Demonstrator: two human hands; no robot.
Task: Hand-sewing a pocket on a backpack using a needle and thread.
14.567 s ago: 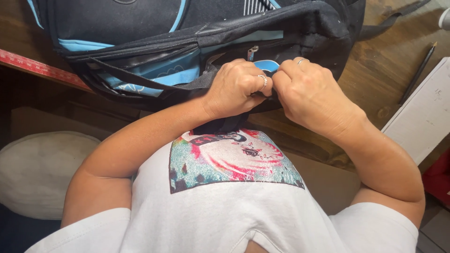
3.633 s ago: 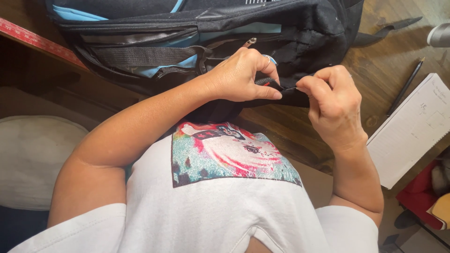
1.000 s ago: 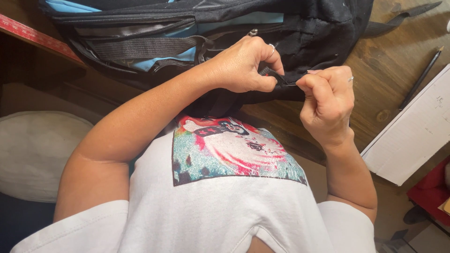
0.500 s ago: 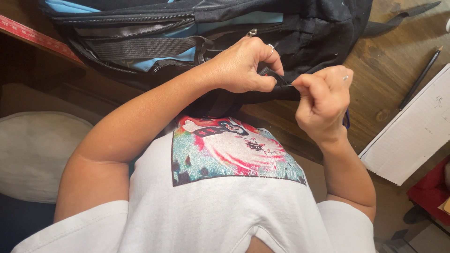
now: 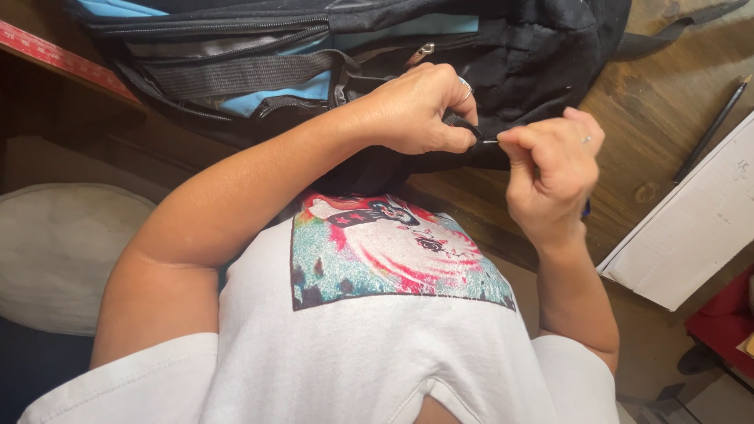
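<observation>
The left hand (image 5: pixel 412 110) reaches in from the lower left, forearm slanting up across the chest, knuckles up and wrist bent slightly down. Its fingers (image 5: pixel 452 141) are curled shut, thumb pressed to forefinger, pinching a fold of black fabric at the lower edge of the backpack (image 5: pixel 377 55). A ring shows on 1 finger. The right hand (image 5: pixel 554 169) rises from the lower right, forearm nearly upright, fist loosely closed with the thumb and forefinger tips pressed together on a needle (image 5: pixel 489 142). The 2 hands sit just beside each other, the fingertips almost touching.

The needle is a thin, pale sliver, mostly hidden; its long axis runs roughly level, pointing left into the pinched fabric. Whether thread trails from it cannot be told.

The backpack lies on the wooden bench (image 5: pixel 660 102), black with light blue panels, webbing straps and zips, its length running left to right across the top of the view. A pencil (image 5: pixel 711 129) and a white box (image 5: pixel 691 228) lie to the right, apart from the hands.
</observation>
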